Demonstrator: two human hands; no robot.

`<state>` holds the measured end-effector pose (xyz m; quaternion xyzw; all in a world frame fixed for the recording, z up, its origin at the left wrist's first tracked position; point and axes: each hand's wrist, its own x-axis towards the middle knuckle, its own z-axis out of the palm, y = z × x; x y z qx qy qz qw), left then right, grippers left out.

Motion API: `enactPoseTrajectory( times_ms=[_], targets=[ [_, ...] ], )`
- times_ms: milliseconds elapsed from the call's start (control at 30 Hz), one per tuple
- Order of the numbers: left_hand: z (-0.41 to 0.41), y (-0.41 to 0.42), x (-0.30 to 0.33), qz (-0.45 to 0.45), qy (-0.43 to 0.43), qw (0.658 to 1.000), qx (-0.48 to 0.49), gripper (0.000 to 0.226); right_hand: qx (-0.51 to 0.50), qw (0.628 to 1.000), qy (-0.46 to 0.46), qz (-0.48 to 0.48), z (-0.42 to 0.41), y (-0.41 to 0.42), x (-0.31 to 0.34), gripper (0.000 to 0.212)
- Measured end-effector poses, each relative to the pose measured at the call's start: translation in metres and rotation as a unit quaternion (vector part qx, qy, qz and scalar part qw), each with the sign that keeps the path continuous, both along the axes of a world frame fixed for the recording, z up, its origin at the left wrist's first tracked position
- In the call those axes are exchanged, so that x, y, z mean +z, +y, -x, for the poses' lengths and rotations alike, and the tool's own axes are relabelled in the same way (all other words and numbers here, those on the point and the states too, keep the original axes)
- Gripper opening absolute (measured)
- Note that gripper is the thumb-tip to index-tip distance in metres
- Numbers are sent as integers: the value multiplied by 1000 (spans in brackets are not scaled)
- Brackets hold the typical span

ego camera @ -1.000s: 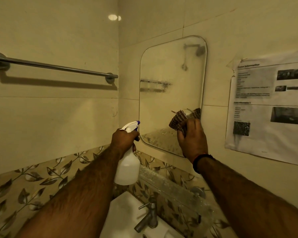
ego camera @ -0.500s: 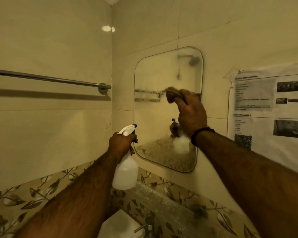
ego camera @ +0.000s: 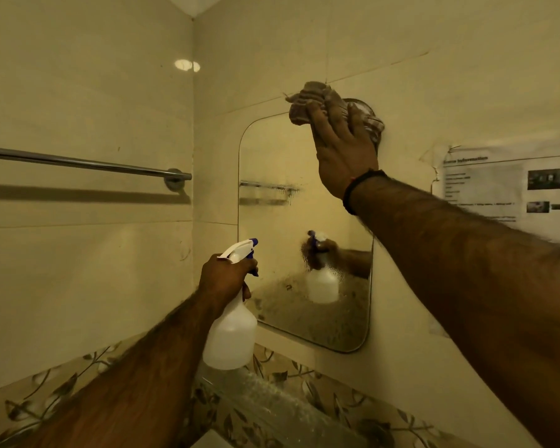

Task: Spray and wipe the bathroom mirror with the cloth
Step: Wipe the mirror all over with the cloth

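My right hand [ego camera: 343, 147] is up at the top right corner of the rounded-corner wall mirror [ego camera: 282, 221], fingers spread flat and pressing a crumpled brown striped cloth [ego camera: 307, 98] against the glass; the cloth overlaps the top edge and spills onto the cream wall tile. A dark band [ego camera: 353, 192] circles that wrist. My left hand [ego camera: 223, 279] is clenched around the neck of a translucent white spray bottle with a white and blue trigger head [ego camera: 232, 334], holding it upright just left of the mirror's lower left corner, nozzle facing the glass, clear of it. The lower part of the mirror looks misted and streaked, with the bottle and hand reflected in it. A chrome towel bar [ego camera: 78, 163] runs along the left wall. A printed paper notice [ego camera: 511, 189] is stuck to the wall right of my raised arm. Leaf-patterned border tiles [ego camera: 62, 389] run below.
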<state>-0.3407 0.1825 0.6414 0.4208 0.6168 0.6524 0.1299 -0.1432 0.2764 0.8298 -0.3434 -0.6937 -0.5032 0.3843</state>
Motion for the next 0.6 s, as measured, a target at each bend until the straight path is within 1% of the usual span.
enactPoseTrajectory(
  times_ms=[133, 233, 333, 400, 500, 600],
  targets=[
    [9, 4, -3, -2, 5, 1000, -6, 55, -47, 999, -16, 22, 3, 12, 7, 67],
    [14, 6, -3, 0, 5, 1000, -7, 52, -59, 998, -24, 31, 4, 19, 8, 71],
    [16, 9, -4, -6, 6, 1000, -12, 51, -69, 996, -46, 19, 2, 27, 7, 69],
    [16, 10, -5, -9, 5, 1000, -13, 39, -63, 997, -53, 9, 0, 31, 6, 68],
    [16, 13, -7, -14, 4, 1000, -10, 23, -37, 999, -33, 12, 0, 33, 6, 77],
    [15, 17, -11, -7, 5, 1000, -6, 24, -21, 1000, -19, 14, 0, 34, 6, 82]
  ],
)
